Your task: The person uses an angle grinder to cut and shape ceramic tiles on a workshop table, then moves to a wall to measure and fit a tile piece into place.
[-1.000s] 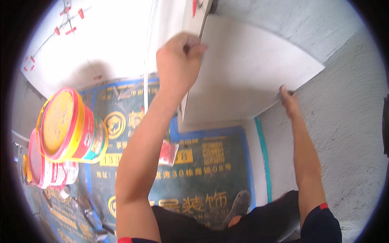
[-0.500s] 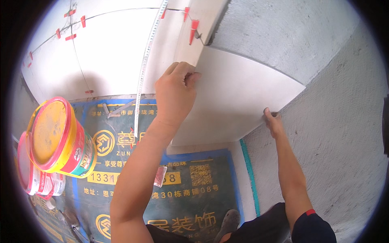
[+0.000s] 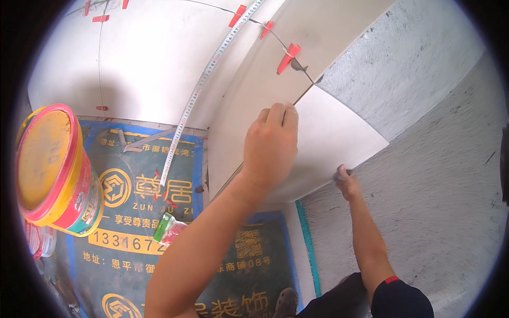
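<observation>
A pale rectangular tile (image 3: 334, 130) leans against the wall beside a larger beige tile (image 3: 254, 79), with a thin dark seam between them. At that seam my left hand (image 3: 273, 140) is closed over the pale tile's left edge; its fingertips are partly hidden. My right hand (image 3: 345, 180) grips the opposite, lower right edge, thumb on the face and fingers behind. Close above the left hand, a red wedge (image 3: 289, 58) sits in a clip on the joint. A white tape measure blade (image 3: 199, 87) slants across the tiled wall to the floor.
A yellow and pink bucket (image 3: 61, 169) stands at the left. A small packet with red contents (image 3: 169, 229) lies on the printed green floor sheet (image 3: 122, 254). Rough grey wall (image 3: 424, 212) extends to the right. My shoe (image 3: 286, 302) shows at the bottom.
The view has shifted. My left hand is now lower along the seam, and the dark gap between the two tiles shows more clearly. My right hand stays on the tile's edge.
</observation>
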The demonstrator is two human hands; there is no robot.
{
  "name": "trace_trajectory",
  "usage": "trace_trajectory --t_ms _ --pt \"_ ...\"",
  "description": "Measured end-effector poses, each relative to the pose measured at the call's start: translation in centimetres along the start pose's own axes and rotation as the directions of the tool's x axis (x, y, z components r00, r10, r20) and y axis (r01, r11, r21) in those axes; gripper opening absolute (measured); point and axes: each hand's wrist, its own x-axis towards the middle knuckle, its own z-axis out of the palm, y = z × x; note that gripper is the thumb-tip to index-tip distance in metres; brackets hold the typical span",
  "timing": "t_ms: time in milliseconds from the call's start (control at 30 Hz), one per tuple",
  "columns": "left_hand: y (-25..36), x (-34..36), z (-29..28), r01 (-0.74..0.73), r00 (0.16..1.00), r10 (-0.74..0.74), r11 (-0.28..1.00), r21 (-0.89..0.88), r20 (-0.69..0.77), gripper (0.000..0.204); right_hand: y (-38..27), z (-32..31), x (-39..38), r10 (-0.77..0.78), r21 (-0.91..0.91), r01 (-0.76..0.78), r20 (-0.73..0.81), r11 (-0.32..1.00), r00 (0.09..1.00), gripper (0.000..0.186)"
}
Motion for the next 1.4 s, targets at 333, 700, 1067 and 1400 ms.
trace_trajectory --t_ms 333,700,1067,1400 --pt "0.8 -0.5 0.3 0.009 1.0 -0.009 1.0 0.0 0.029 0.045 0.5 -0.3 0.2 -0.006 0.044 0.008 -0.043 0.999 0.999 0.103" --pt "1.3 -1.1 0.7 0.001 1.0 -0.002 0.999 0.048 0.02 0.054 0.8 -0.7 0.3 -0.003 -0.032 0.001 -0.051 0.999 0.999 0.09" --pt "-1.3 -2.3 -0.2 0.164 0.984 -0.15 0.976 -0.144 0.101 0.027 2.6 -1.1 0.9 -0.115 -0.097 0.114 -0.011 0.989 0.993 0.101" --pt "-7.1 -8.2 -1.7 -0.009 0.652 -0.294 0.919 0.394 0.699 0.022 0.2 1.6 -0.5 0.021 -0.027 -0.02 0.033 0.999 0.999 0.102"
